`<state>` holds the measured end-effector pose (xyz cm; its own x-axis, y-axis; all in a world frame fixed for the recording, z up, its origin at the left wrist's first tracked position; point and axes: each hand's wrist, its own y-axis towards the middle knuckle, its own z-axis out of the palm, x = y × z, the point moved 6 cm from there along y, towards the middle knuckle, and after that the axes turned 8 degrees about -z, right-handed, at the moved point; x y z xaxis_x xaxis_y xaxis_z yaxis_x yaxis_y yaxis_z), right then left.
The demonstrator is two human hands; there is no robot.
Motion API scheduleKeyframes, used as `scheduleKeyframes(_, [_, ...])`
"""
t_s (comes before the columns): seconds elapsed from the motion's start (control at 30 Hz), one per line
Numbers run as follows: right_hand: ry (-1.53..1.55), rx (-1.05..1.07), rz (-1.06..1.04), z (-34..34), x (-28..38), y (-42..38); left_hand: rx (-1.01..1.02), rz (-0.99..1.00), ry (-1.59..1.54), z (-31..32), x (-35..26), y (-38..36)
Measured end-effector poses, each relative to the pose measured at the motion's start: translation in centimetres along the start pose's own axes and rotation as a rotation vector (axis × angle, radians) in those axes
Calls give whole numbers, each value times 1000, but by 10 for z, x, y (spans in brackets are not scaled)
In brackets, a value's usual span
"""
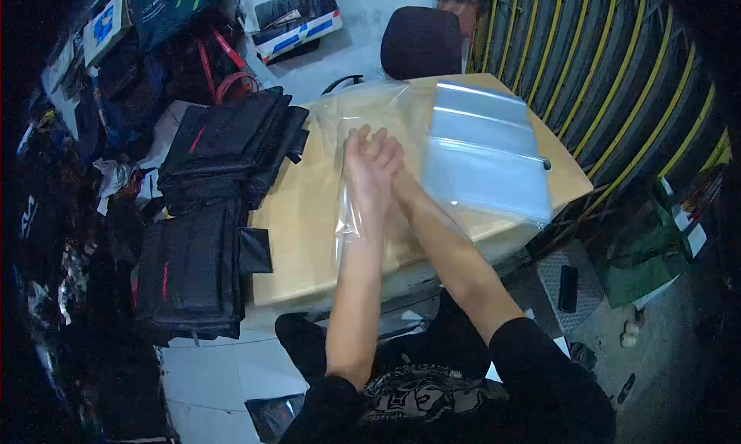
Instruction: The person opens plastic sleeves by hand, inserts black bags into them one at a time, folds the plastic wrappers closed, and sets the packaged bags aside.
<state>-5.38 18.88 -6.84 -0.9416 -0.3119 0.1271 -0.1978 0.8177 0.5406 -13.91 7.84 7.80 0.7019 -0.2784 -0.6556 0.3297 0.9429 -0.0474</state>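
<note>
My left hand (364,160) and my right hand (392,157) are pressed together over the middle of the wooden table. Clear plastic bag film (349,226) surrounds my left hand and wrist and spreads over the tabletop beyond both hands. My fingers are curled closely against each other, with the thin film at them; exactly where each hand grips it is hard to see. Just right of my hands lies a stack of clear plastic bags (485,174), its sheets folded over in bands.
Two piles of black fabric bags with red lettering, a far pile (224,139) and a near pile (193,270), line the left side of the table (301,266). Behind it stands a dark chair (421,42). Yellow-striped black tubing (594,66) curves along the right.
</note>
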Motion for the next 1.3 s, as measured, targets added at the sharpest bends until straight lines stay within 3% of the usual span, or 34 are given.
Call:
scheduleKeyframes(0.07, [71, 20, 2, -25, 9, -12, 76, -65, -128, 16, 3, -17])
scheduleKeyframes(0.23, [251, 42, 27, -89, 45, -28, -1, 96, -29, 3, 22, -18])
scheduleKeyframes(0.37, [329, 45, 34, -121, 74, -38, -104, 653, 758, -14, 13, -50])
scheduleKeyframes(0.47, [354, 48, 30, -131, 78, -42, -225, 611, 980, -28, 20, -67])
scheduleKeyframes(0.5, [309, -6, -65, -125, 76, -49, -181, 605, 880, -31, 23, -67])
scheduleKeyframes(0.6, [386, 21, 63, -143, 78, -71, -296, 387, 1004, -34, 35, -90])
scheduleKeyframes(0.63, [413, 3, -11, -161, 89, -84, -274, 397, 1070, -39, 47, -96])
scheduleKeyframes(0.8, [495, 78, 9, -178, 117, -159, -12, 434, 1143, -50, 74, -182])
scheduleKeyframes(0.9, [348, 221, -56, -189, 146, -194, -25, 254, 1112, -79, 80, -208])
scheduleKeyframes(1.0, [310, 113, -133, -206, 166, -219, -6, 139, 1076, -92, 64, -223])
scheduleKeyframes(1.13, [642, 213, -107, -223, 190, -232, -205, 171, 1033, -130, 17, -255])
scheduleKeyframes(1.2, [822, 317, -106, -231, 210, -221, -576, 427, 844, -171, -46, -271])
scheduleKeyframes(1.23, [861, 266, -185, -234, 220, -207, -749, 567, 642, -179, -84, -286])
scheduleKeyframes(1.27, [889, 243, -232, -233, 231, -193, -950, 792, 877, -205, -124, -305])
scheduleKeyframes(1.3, [918, 222, -280, -231, 246, -176, -1040, 908, 720, -221, -156, -316])
